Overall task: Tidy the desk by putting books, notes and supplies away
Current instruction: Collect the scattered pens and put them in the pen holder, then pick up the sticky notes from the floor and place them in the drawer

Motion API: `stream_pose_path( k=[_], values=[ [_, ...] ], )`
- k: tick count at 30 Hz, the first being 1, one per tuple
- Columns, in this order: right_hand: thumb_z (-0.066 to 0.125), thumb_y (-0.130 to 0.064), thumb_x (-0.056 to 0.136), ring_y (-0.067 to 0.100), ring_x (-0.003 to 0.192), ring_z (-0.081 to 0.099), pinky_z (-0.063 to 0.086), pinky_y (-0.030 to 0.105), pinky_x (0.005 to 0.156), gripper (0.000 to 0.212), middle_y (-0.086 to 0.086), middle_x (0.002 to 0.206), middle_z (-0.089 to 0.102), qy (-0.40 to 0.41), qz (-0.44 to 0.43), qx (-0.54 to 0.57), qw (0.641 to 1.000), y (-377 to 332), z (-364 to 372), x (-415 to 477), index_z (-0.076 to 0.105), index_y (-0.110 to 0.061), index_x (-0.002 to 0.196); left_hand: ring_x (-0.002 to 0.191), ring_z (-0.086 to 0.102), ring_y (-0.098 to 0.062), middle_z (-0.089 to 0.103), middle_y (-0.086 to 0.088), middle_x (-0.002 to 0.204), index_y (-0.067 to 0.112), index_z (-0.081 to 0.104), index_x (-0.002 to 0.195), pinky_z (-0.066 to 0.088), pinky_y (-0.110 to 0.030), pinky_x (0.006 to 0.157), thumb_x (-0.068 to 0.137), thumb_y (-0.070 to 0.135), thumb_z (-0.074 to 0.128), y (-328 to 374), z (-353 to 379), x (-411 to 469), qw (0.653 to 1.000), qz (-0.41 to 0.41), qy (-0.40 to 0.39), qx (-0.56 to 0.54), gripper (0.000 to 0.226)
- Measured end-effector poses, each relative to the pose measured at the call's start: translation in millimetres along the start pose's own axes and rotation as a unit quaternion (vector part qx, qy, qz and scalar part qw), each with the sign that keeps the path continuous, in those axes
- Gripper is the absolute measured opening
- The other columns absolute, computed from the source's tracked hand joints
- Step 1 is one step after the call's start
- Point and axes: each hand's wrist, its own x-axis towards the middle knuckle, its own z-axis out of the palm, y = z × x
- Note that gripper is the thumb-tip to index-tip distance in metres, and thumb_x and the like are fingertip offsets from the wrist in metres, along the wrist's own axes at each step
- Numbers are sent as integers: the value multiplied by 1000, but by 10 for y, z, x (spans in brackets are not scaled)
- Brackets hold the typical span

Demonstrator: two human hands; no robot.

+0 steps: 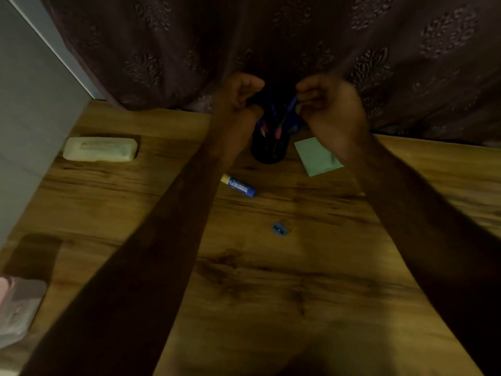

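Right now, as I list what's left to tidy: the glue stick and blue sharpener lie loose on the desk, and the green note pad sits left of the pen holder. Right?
One slip: the head view shows the green note pad right of the pen holder, not left. The glue stick and blue sharpener do lie loose on the desk.

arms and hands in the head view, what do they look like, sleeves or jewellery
The left forearm and right forearm are bare to the frame's edge, no sleeve showing; left hand and right hand are ungloved; no watch, bracelet or ring shows, though the picture is dim.
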Motion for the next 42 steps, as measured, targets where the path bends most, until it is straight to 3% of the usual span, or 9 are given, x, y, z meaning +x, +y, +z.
stream_pose_path(
  k=[5, 10, 16, 21, 25, 28, 31, 37, 42],
  values=[
    [67, -5, 85, 13, 97, 70, 58, 37, 94, 30, -3, 101, 70, 13, 31, -9, 999, 119, -172, -208, 67, -29, 104, 115, 60, -13, 62, -7, 120, 1, 58, 115, 52, -20, 90, 79, -12, 51, -54, -190, -237, 999, 2, 33, 6, 39],
    [71, -9, 88, 12, 106, 63, 54, 36, 99, 36, -6, 113, 66, -53, 67, -58, 995, 253, -214, -562, 64, -26, 119, 104, 61, -7, 64, 2, 109, 11, 61, 107, 50, -18, 86, 87, -9, 55, -178, -230, -584, 997, -1, -29, 78, 29],
    [74, -27, 88, 18, 133, 46, 40, 29, 100, 60, -1, 148, 48, -108, 77, -188, 973, 319, -169, -987, 49, -30, 142, 123, 48, -1, 53, 11, 132, 28, 52, 124, 44, -20, 99, 91, 0, 56, -305, -303, -910, 969, -11, -148, 199, 44],
    [75, -33, 85, 25, 143, 37, 41, 49, 111, 77, -1, 157, 36, -116, 67, -251, 959, 275, -190, -1310, 36, -32, 151, 109, 51, -2, 54, 11, 131, 26, 47, 134, 39, -6, 80, 92, 9, 59, -259, -354, -1116, 942, 22, -173, 286, 47],
    [73, -36, 85, 24, 146, 32, 38, 51, 113, 80, -2, 160, 32, -113, 75, -293, 947, 171, -194, -1595, 31, -33, 153, 110, 54, -11, 53, 7, 132, 27, 47, 131, 47, -24, 82, 89, 10, 61, -266, -392, -1293, 929, 53, -197, 310, 47],
    [72, -37, 86, 22, 147, 31, 36, 51, 114, 80, -4, 161, 29, -115, 83, -298, 944, 74, -189, -1846, 29, -37, 153, 86, 60, -9, 52, 8, 131, 32, 46, 130, 50, -25, 69, 90, 14, 61, -240, -417, -1478, 930, 33, -208, 303, 46],
    [71, -36, 87, 21, 148, 28, 34, 53, 115, 78, -7, 162, 27, -118, 87, -295, 944, -25, -196, -2086, 28, -39, 152, 77, 60, -10, 52, 9, 131, 34, 46, 128, 50, -27, 67, 89, 16, 62, -174, -446, -1706, 925, 34, -199, 324, 45],
    [68, -38, 89, 20, 150, 24, 30, 52, 117, 76, -7, 162, 24, -132, 50, -292, 946, -115, -239, -2612, 28, -39, 153, 105, 60, -20, 47, 4, 136, 30, 48, 127, 51, -40, 91, 85, 14, 63, -14, -504, -2323, 917, 49, -184, 350, 48],
    [68, -41, 87, 19, 148, 27, 32, 50, 117, 79, -7, 163, 22, -150, 22, -269, 951, -65, -215, -3217, 26, -36, 154, 110, 58, -23, 48, -2, 133, 21, 51, 128, 53, -37, 88, 82, 11, 63, 55, -470, -2983, 911, 59, -171, 371, 48]
  ],
)
